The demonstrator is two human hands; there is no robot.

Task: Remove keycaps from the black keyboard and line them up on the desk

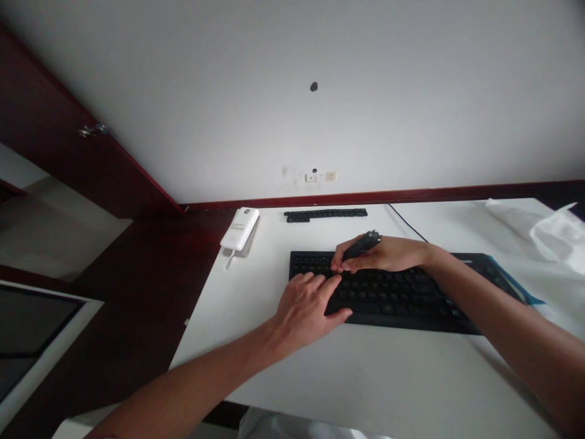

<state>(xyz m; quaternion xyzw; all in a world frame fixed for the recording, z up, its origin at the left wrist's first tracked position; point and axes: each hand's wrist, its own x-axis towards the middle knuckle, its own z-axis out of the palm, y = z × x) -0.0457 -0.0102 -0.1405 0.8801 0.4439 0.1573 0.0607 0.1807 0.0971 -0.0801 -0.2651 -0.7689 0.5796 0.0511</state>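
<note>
A black keyboard lies on the white table. My right hand is closed round a black pen-like tool, whose lower end points down at the upper left keys; the tip is hidden by my fingers. Resting on the left end of the keyboard, my left hand has its fingers spread, with the index fingertip close beside my right fingers. Behind the keyboard, loose black keycaps stand in rows.
A white power bank with a short cable lies at the table's back left. A black cable runs behind the keyboard. At the right are a white bag and a blue strip by the keyboard's end.
</note>
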